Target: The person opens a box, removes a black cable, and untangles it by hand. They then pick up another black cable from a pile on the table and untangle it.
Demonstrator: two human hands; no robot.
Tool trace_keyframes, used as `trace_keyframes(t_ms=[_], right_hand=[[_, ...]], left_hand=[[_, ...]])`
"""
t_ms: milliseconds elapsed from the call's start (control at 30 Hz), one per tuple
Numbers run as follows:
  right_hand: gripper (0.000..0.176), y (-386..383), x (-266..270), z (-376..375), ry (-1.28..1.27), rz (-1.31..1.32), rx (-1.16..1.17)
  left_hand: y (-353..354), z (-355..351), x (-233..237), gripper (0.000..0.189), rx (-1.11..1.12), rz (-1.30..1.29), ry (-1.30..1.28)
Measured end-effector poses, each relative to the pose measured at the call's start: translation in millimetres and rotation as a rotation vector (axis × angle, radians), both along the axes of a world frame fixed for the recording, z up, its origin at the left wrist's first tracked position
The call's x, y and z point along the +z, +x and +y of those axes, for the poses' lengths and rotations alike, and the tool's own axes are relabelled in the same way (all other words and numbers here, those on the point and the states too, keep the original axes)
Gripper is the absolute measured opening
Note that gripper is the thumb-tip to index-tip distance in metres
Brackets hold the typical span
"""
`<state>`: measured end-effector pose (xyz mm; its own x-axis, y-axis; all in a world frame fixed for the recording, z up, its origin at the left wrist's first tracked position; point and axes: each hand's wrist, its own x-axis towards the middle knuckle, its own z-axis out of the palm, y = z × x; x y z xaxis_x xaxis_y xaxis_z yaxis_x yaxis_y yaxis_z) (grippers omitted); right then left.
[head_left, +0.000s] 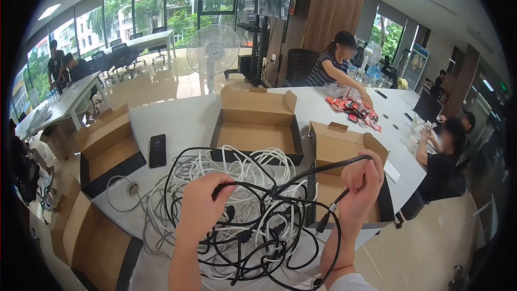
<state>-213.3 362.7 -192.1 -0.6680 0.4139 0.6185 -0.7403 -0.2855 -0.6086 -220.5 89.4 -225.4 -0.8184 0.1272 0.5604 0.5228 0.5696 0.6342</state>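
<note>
A tangled black cable is lifted just above the white table, stretched between both hands over a heap of white cables. The left hand has its fingers curled tight around one strand, and the right hand is clenched on the cable's upper loop. Behind them lies an open cardboard box, with a black smartphone off to the left.
</note>
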Motion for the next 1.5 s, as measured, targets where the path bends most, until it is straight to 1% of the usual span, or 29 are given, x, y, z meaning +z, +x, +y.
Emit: trace_keyframes(t_ms=[33, 67, 133, 167, 233, 267, 333, 433, 500, 533, 567, 667, 700, 800, 833, 933, 967, 1067, 1100, 1133, 1200, 1233, 1333, 1367, 1467, 1500], right_hand=[[0.022, 1, -2, 0, 0.046, -0.024, 0.011], [0.022, 2, -1, -1, 0.092, -0.048, 0.022], [0.021, 9, 4, -11, 0.280, -0.163, -0.031], [0.022, 12, 7, -15, 0.374, -0.220, -0.057], [0.025, 8, 9, -15, 0.684, -0.166, -0.060], [0.027, 7, 10, -15, 0.838, -0.137, -0.062], [0.029, 6, 7, -17, 0.812, -0.117, -0.067], [0.027, 6, 8, -21, 0.786, -0.066, -0.090], [0.026, 8, 6, -22, 0.784, -0.042, -0.103], [0.025, 7, 6, -24, 0.779, -0.045, -0.149], [0.025, 7, 6, -27, 0.773, -0.049, -0.194], [0.022, 0, -1, -25, 0.713, -0.043, -0.331], [0.021, -2, -4, -24, 0.686, -0.036, -0.376], [0.019, 3, -4, -20, 0.404, -0.137, -0.391], [0.020, 0, -7, -17, 0.396, -0.079, -0.402], [0.021, 2, -5, -22, 0.194, -0.049, -0.355], [0.022, 1, -6, -22, 0.177, -0.023, -0.371], [0.024, -1, -9, -21, 0.147, 0.040, -0.397], [0.024, 0, -9, -20, 0.149, 0.049, -0.394], [0.024, 0, -9, -19, 0.152, 0.058, -0.392], [0.023, 1, -5, -17, 0.226, -0.028, -0.344], [0.023, 0, -4, -16, 0.261, -0.071, -0.320], [0.029, -3, -2, -11, 0.530, -0.245, -0.036], [0.032, -3, -2, -10, 0.616, -0.302, 0.059], [0.042, -5, -1, -12, 0.956, -0.273, 0.212], [0.045, -4, 0, -14, 1.044, -0.248, 0.237]], left_hand=[[5, 2, 5, 0.024, -0.030, -0.029, 0.118], [8, 3, 9, 0.027, -0.056, -0.056, 0.167], [12, 5, 13, 0.034, -0.109, -0.109, 0.266], [15, 8, 14, 0.038, -0.220, -0.172, 0.455], [19, 17, 15, 0.046, -0.446, -0.297, 0.834], [18, 18, 14, 0.051, -0.494, -0.287, 0.861], [14, 20, 10, 0.061, -0.591, -0.268, 0.916], [7, 12, 6, 0.064, -0.599, -0.202, 0.637], [14, 17, 11, 0.065, -0.673, -0.344, 0.576], [16, 19, 12, 0.066, -0.708, -0.416, 0.545], [15, 19, 11, 0.066, -0.735, -0.433, 0.481], [17, 22, 13, 0.063, -0.611, -0.340, 0.299], [18, 24, 12, 0.049, -0.531, -0.401, 0.364], [9, 11, 8, 0.030, -0.546, -0.575, 0.338], [10, 15, 7, 0.015, -0.533, -0.526, 0.364], [7, 18, 2, 0.011, -0.614, -0.406, 0.171], [5, 19, 0, 0.008, -0.620, -0.349, 0.055], [4, 22, -3, 0.009, -0.639, -0.501, 0.085], [3, 24, -7, 0.008, -0.637, -0.520, 0.159], [4, 23, -5, 0.008, -0.575, -0.497, 0.199], [8, 22, 4, 0.010, -0.450, -0.448, 0.275], [7, 21, 1, 0.010, -0.401, -0.404, 0.377], [8, 15, 3, 0.011, -0.301, -0.212, 0.685], [9, 11, 9, 0.012, -0.231, -0.168, 0.669], [8, 10, 13, 0.011, -0.111, -0.055, 0.832], [7, 8, 14, 0.011, -0.085, -0.031, 0.832]])
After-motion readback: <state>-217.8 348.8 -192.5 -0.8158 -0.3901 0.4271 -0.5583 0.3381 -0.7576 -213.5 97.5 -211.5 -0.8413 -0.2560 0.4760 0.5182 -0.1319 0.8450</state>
